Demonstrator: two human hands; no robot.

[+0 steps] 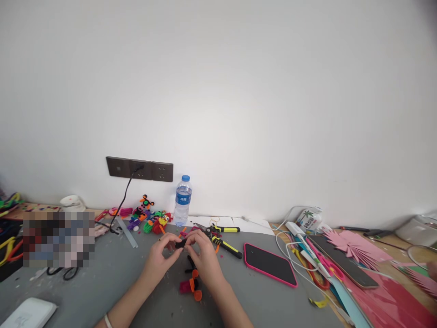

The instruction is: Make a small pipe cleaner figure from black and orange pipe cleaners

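My left hand point(160, 257) and my right hand point(205, 257) meet over the grey mat point(112, 282), and together their fingertips pinch a small black pipe-cleaner piece point(180, 244). Just below the hands lies a small figure of pink, orange and black pipe cleaners point(191, 284). Yellow-and-black pliers point(221, 237) lie just beyond my right hand.
A phone in a pink case point(269, 264) lies right of the hands. A water bottle point(183, 200) stands at the wall, next to finished pipe-cleaner figures point(148, 216). Black scissors point(63, 272) lie left. Pink paper fans point(355, 246), cables and red paper crowd the right side.
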